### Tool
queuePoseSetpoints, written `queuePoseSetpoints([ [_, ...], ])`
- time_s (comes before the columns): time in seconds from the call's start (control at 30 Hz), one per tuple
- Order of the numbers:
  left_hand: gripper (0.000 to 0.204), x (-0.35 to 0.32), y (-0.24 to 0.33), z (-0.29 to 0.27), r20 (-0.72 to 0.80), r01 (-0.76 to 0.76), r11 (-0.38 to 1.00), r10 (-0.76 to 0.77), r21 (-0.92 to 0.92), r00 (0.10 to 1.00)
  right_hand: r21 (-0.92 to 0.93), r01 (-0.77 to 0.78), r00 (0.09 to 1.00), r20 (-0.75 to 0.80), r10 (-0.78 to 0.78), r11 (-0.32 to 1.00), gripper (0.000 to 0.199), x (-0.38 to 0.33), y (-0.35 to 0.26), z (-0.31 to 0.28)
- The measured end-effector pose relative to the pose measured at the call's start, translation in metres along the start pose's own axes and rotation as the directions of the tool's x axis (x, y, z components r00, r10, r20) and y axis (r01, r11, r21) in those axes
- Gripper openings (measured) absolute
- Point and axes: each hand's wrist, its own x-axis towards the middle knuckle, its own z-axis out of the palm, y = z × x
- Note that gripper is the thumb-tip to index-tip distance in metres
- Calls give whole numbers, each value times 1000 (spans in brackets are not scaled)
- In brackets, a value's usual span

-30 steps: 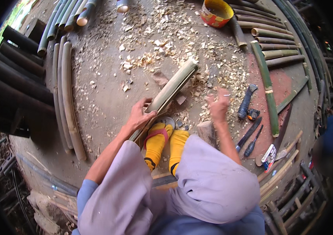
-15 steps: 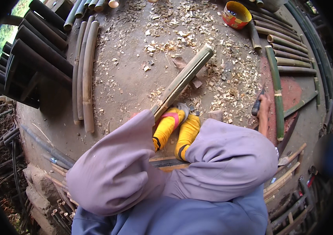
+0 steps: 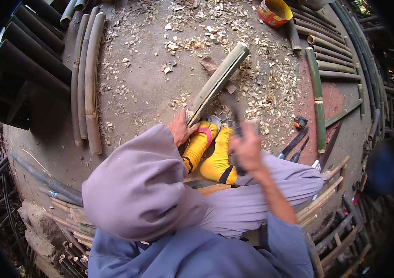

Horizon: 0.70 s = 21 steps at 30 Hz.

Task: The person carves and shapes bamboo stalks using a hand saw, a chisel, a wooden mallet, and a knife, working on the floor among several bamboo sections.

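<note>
Counted: two bare hands (image 3: 177, 129), one long split green bamboo tube (image 3: 216, 78), two yellow cloth socks (image 3: 194, 149), three long brown bamboo poles (image 3: 85, 78) at left.

Blue top (image 3: 192, 252) with short-looking sleeves, loose mauve-grey trousers (image 3: 136, 185), black-banded yellow socks (image 3: 215, 167), pink-strapped sandal (image 3: 206, 133)

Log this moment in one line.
left hand: holding split bamboo | right hand: gripping dark tool, motion-blurred | nearby: scattered pale chips

I get a blurred right hand (image 3: 248, 148) and dark tool (image 3: 238, 130); the split bamboo (image 3: 219, 79) disappears behind left hand (image 3: 179, 129) and knee (image 3: 153, 143).
</note>
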Motion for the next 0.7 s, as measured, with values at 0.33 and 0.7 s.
queuePoseSetpoints([
  [0.33,66,0,5,-11,25,82,997,-82,6,996,257,-188,967,218,133,948,43,-10,28,100],
  [0.7,65,-11,6,-16,7,85,995,-86,43,996,361,-257,964,158,212,896,41,-10,30,124],
])
